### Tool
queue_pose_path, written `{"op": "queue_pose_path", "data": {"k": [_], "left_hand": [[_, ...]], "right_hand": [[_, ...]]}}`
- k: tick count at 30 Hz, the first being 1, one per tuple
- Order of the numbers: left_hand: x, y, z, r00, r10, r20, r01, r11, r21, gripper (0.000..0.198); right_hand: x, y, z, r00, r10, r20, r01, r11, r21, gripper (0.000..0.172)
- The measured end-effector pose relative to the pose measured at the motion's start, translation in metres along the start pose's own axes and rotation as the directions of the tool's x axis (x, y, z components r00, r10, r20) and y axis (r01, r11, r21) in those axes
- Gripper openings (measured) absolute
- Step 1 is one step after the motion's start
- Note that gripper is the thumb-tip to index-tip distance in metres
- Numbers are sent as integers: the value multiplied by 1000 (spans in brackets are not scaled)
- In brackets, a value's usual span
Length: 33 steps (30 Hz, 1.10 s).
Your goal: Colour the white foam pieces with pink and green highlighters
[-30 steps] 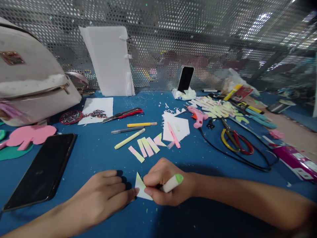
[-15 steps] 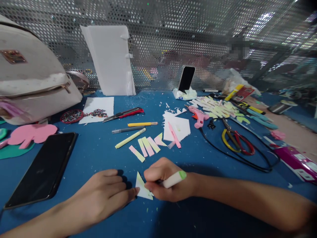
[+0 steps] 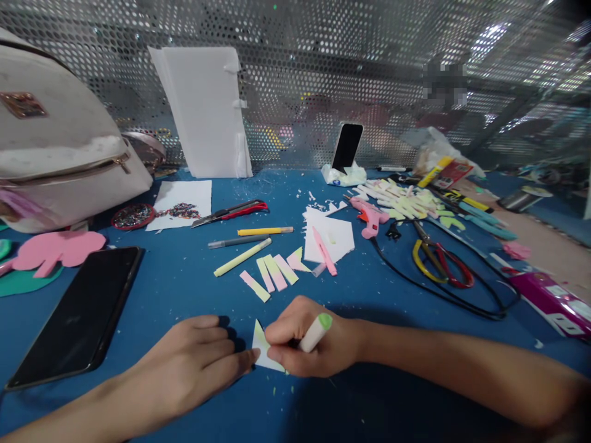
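My right hand (image 3: 307, 337) is closed around a white marker with a green end (image 3: 316, 332), its tip down on a small white paper triangle (image 3: 261, 354) tinted yellow-green. My left hand (image 3: 194, 363) lies flat on the blue table (image 3: 184, 277), fingertips pressing the triangle's left edge. Just beyond lie several coloured paper strips (image 3: 272, 275) and a yellow-green marker (image 3: 242, 257).
A black phone (image 3: 76, 317) lies at the left, beside pink foam shapes (image 3: 55, 249) and a white bag (image 3: 60, 154). A utility knife (image 3: 231, 212), pens, white paper (image 3: 330, 237), a pink glue gun (image 3: 369, 216) with black cord, scissors (image 3: 438, 258) and cut pieces (image 3: 406, 200) lie behind. A propped phone (image 3: 347, 147) stands against perforated mesh.
The marker in my right hand has tilted more upright and shifted slightly left over the triangle. My left hand has stayed put.
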<state>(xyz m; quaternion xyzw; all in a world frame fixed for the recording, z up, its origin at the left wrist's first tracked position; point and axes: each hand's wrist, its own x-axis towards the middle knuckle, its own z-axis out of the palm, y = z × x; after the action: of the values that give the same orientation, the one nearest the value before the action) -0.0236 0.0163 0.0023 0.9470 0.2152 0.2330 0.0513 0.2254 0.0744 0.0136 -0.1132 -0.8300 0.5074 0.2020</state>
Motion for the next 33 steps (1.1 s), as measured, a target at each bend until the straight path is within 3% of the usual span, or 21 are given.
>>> {"op": "queue_pose_path", "data": {"k": [3, 6, 14, 19, 25, 33], "left_hand": [[1, 0, -1, 1000, -4, 8, 4, 1000, 4, 27], [2, -1, -2, 1000, -8, 0, 8, 1000, 15, 27], [1, -1, -4, 1000, -6, 27, 6, 1000, 13, 27], [2, -2, -3, 1000, 6, -7, -6, 1000, 13, 27], [1, -1, -2, 1000, 0, 3, 0, 1000, 26, 22], [1, 0, -4, 1000, 1, 2, -1, 1000, 3, 24]], "right_hand": [[0, 1, 1, 999, -10, -47, 7, 998, -68, 39], [-2, 5, 2, 996, -24, -90, 22, 999, -26, 39], [-1, 4, -1, 999, 10, -31, -9, 999, 32, 40], [1, 4, -1, 999, 47, 9, -46, 996, -82, 40], [3, 2, -1, 988, 120, -101, -119, 993, 13, 36], [6, -3, 1, 982, 134, -135, -153, 978, -142, 30]]}}
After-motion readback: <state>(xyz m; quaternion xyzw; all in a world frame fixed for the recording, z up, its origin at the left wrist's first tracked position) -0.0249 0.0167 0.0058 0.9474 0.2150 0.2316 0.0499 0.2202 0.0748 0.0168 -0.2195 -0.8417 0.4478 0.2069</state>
